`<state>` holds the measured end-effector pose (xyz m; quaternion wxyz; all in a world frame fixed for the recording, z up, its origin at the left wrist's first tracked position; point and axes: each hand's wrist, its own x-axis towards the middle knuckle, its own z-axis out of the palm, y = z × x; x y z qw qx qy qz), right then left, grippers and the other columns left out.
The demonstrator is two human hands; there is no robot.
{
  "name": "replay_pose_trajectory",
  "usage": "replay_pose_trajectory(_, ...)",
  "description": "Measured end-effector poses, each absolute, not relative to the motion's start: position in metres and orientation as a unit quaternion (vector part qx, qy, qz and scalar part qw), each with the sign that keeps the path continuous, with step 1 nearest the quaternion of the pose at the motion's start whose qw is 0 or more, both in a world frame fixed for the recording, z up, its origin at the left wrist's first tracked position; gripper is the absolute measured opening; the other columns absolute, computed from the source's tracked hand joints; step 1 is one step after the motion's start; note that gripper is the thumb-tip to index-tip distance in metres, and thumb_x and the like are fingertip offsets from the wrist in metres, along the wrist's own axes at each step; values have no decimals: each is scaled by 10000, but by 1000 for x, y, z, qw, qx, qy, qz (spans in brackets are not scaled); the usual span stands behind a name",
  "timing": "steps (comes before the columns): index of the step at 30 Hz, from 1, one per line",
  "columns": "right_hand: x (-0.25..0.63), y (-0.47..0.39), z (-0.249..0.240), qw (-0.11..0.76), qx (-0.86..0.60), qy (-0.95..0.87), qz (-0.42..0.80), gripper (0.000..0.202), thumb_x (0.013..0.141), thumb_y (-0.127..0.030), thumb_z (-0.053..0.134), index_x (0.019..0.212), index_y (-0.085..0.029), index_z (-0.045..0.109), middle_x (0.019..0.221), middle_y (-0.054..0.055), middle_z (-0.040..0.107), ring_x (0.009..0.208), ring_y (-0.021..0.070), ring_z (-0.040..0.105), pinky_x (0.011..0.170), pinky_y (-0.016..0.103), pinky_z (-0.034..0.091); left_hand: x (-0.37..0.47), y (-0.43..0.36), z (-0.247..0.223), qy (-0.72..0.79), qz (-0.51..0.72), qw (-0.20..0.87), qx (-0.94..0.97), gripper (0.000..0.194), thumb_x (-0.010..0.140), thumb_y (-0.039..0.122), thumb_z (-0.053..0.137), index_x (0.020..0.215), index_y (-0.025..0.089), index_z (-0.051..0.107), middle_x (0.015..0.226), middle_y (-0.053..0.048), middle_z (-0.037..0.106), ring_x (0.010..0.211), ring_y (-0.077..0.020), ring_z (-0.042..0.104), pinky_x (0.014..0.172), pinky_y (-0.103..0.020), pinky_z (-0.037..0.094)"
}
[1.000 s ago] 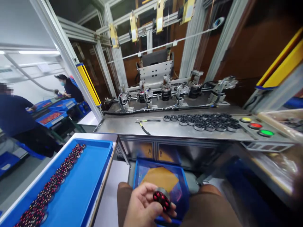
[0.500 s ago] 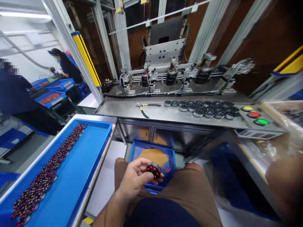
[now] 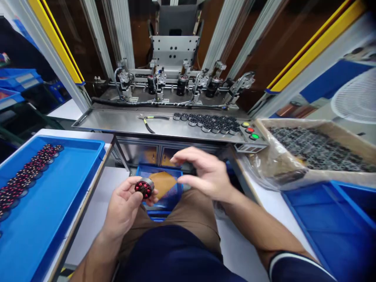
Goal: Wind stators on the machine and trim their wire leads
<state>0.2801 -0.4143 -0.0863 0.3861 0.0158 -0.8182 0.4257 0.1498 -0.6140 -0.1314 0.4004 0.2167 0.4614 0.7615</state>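
Observation:
My left hand [image 3: 122, 205] is closed round a motor stator [image 3: 144, 188], a round part with a grey metal rim and red windings, its wound face turned up towards me. Over the lap, to the right of it, my right hand [image 3: 210, 176] hangs with thumb and fingers apart and nothing between them. Below both hands stands a blue bin [image 3: 178, 192] with brown card or paper in it. On the metal ledge ahead lie yellow-and-black wire cutters [image 3: 149, 124], opened, and beside them many black stators [image 3: 211, 123] in rows.
A blue tray [image 3: 73, 188] on the left holds rows of red-wound stators [image 3: 32, 168]. Green, red and yellow buttons [image 3: 250, 130] sit at the ledge's right end. Further right is a plastic-lined box [image 3: 261, 156] of dark parts. A machine with clamps [image 3: 182, 84] stands behind the ledge.
The view has swung to the right. My right hand has come in from the blurred right edge towards the left hand, which still holds the stator.

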Motion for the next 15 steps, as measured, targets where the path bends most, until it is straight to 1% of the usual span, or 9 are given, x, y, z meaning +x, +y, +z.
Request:
replay_pose_trajectory(2,270,-423,-106,372,75,-813,441,334,827,-354,762,1087,-162,675,952,84,709,866,191,659,760,346,571,151,-613,-131,460,754,412,223,422,694,439,836,947,148,666,752,-84,769,626,-190,714,587,-268,558)
replay_pose_trajectory(4,261,-435,-123,378,110,-788,474,352,816,-345,771,1095,-153,675,926,90,707,849,184,654,743,333,568,153,-611,-131,457,750,421,227,392,705,413,834,955,153,680,740,-64,759,628,-179,711,587,-253,556)
replay_pose_trajectory(6,256,-446,-132,393,116,-758,507,356,789,-340,796,1065,-148,683,905,82,692,838,176,645,748,330,565,156,-610,-132,456,750,423,225,359,708,379,837,953,159,695,738,-42,745,633,-163,701,587,-237,554)
replay_pose_trajectory(10,254,-455,-131,409,117,-727,538,271,784,-310,801,984,-152,707,864,56,636,791,152,614,703,304,547,160,-608,-132,465,746,427,212,343,698,361,844,944,164,709,764,-30,733,608,-149,677,577,-246,562)
replay_pose_trajectory(15,256,-452,-123,415,123,-748,503,156,835,-237,751,953,-143,712,850,53,615,773,137,608,680,283,535,159,-606,-133,450,746,445,206,358,694,358,848,962,167,708,745,-23,733,585,-150,683,575,-249,575)
